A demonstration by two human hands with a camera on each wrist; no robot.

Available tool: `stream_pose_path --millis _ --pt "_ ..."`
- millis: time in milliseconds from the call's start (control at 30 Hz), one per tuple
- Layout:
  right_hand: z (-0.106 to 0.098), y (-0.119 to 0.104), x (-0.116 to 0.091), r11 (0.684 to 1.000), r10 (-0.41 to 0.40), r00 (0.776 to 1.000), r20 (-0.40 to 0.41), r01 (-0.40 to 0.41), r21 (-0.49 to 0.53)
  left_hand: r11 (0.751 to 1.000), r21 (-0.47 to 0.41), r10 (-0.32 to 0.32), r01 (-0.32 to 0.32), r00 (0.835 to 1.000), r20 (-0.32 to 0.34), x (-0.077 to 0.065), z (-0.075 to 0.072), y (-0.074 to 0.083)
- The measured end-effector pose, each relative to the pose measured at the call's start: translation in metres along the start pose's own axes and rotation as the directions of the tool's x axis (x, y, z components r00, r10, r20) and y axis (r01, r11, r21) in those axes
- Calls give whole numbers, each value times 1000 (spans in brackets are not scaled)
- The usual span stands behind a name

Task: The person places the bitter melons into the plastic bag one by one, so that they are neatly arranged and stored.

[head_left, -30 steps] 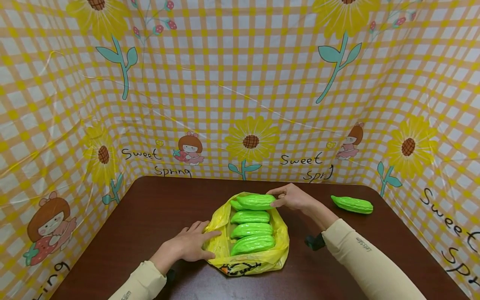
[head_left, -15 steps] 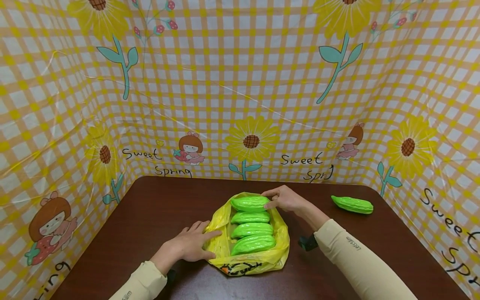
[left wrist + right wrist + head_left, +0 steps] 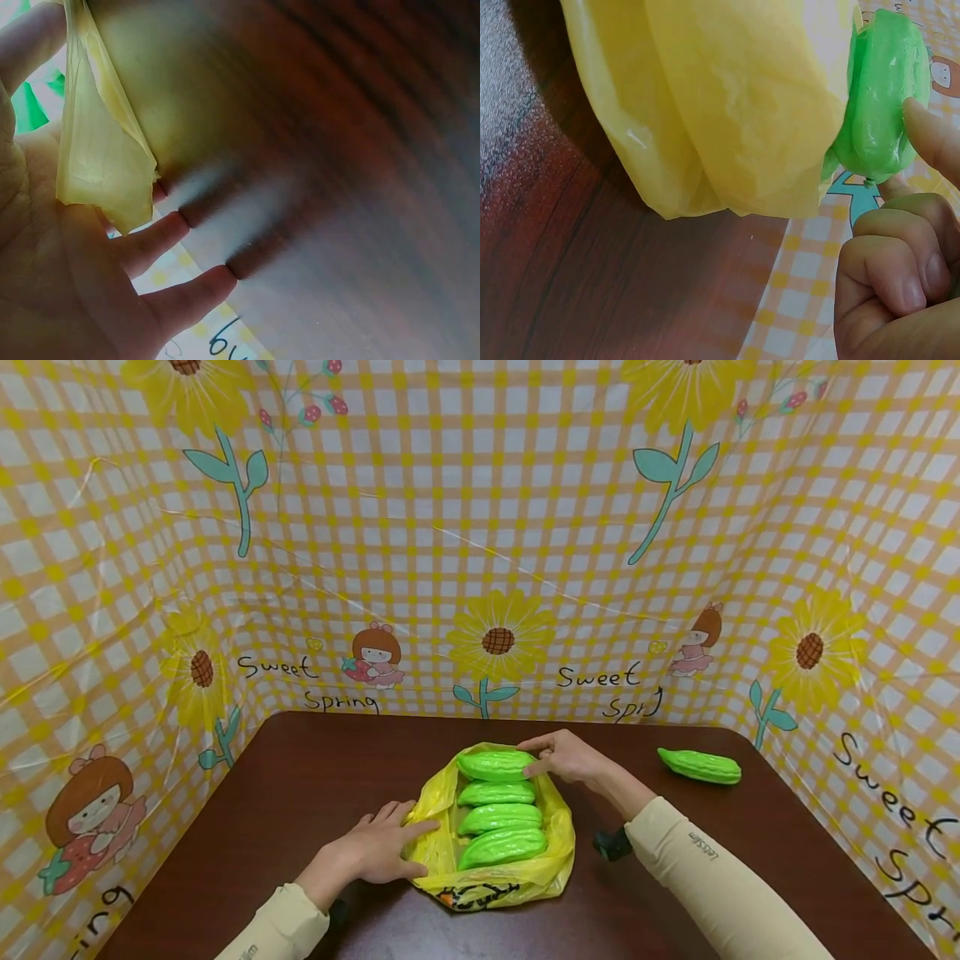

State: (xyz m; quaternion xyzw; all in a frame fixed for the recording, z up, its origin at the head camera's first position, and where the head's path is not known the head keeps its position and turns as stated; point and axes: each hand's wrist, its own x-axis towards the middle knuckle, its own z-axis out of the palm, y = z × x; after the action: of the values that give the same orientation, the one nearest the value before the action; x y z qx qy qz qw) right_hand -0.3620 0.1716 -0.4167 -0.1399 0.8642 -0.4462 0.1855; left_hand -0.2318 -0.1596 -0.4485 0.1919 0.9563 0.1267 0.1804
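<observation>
A yellow plastic bag (image 3: 558, 860) with black print stands with its mouth spread in the middle of the table. Several light green bitter melons lie in a row inside it, the nearest bitter melon (image 3: 502, 848) by the printed front. My left hand (image 3: 373, 849) rests at the bag's left side, fingers straight and spread, index over the rim. In the left wrist view a yellow flap hangs across that hand's fingers (image 3: 191, 300). My right hand (image 3: 572, 757) pinches the right end of the farthest bitter melon (image 3: 889, 97) between thumb and index finger, its other fingers curled.
Another bitter melon (image 3: 700, 766) lies alone at the table's back right. The dark brown table (image 3: 330, 768) is enclosed at the back and sides by a checked sunflower-print cloth (image 3: 420, 568).
My right hand has moved slightly left and lowered the bitter melon it pinches into line at the far end of the row. My left hand has stayed at the bag's side.
</observation>
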Motion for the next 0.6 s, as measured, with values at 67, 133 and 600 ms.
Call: stream_pose_path --millis 67,133,600 --pt "0 -1 0 1000 0 1000 6 0 -1 1000 2 0 0 1000 1 0 0 0" --pt "0 -2 -1 1000 -5 1000 12 5 -2 1000 3 3 -3 1000 1 1 0 0" --pt "2 -2 -2 1000 -10 1000 13 10 -14 1000 -3 6 -6 1000 -6 1 1 -2"
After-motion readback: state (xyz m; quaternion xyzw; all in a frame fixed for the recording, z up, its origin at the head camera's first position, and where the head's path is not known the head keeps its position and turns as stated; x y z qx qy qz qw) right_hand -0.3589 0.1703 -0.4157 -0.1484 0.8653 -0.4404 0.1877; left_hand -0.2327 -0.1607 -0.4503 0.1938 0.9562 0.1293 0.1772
